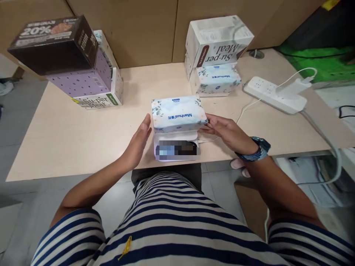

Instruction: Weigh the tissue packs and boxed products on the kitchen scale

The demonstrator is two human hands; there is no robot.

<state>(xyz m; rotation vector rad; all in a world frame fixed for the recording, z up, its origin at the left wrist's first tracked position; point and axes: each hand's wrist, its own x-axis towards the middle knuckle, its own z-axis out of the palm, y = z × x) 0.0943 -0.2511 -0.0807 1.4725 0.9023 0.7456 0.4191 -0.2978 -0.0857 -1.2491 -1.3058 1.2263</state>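
Note:
A Manhua tissue pack (177,112), pale blue with a leaf print, rests on a white device (176,137) near the table's front edge. The device's display panel is blurred out by pixelation. To the pack's left, my left hand (138,144) is held upright and open, fingers stretched, with a small gap to the pack. My right hand (226,132) is open too, its fingertips at the pack's right edge and seemingly touching it. A thin white cable leads from the device's right side, passing under my right hand.
A stack at the left has a dark box (55,48) over a purple box (83,83) and a white Su-per Meal box (102,99). At the back right, another Su-per Meal box (219,40) sits above a second tissue pack (217,79). A power strip (274,94) lies at the right.

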